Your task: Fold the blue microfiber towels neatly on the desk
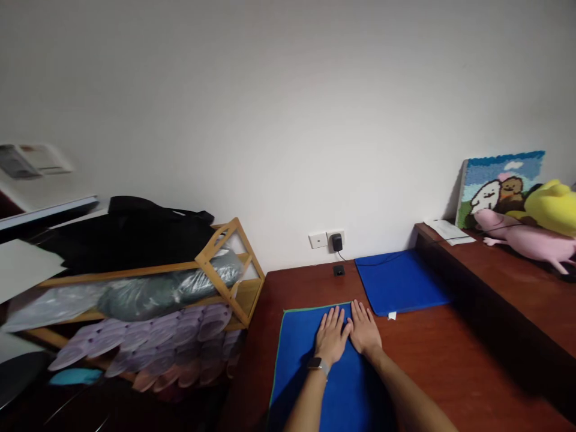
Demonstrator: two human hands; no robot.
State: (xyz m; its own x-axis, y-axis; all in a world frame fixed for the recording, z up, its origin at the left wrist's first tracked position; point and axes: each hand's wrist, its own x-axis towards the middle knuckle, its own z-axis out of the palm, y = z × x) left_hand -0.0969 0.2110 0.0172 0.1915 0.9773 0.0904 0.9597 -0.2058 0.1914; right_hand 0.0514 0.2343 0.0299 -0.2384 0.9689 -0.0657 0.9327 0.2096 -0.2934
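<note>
A blue cloth (294,342) with green edging is spread on the reddish-brown wooden table (310,285). My left hand (332,335), with a watch (317,363) on its wrist, lies flat on the cloth, fingers stretched out toward the wall. Beside it, my right hand (364,329) also lies flat near the cloth's far right corner. The two thumbs are close together. Neither hand holds anything. Farther back to the right lies a second blue cloth (400,285) with a small white tag (392,315) at its near edge.
A black plug (336,242) sits in the wall socket, its cable running right. On a raised ledge (504,270) to the right are a pink plush toy (531,237), a yellow plush (555,207) and a picture (499,186). At left, a wooden rack (216,258) holds purple slippers (166,327) and bags.
</note>
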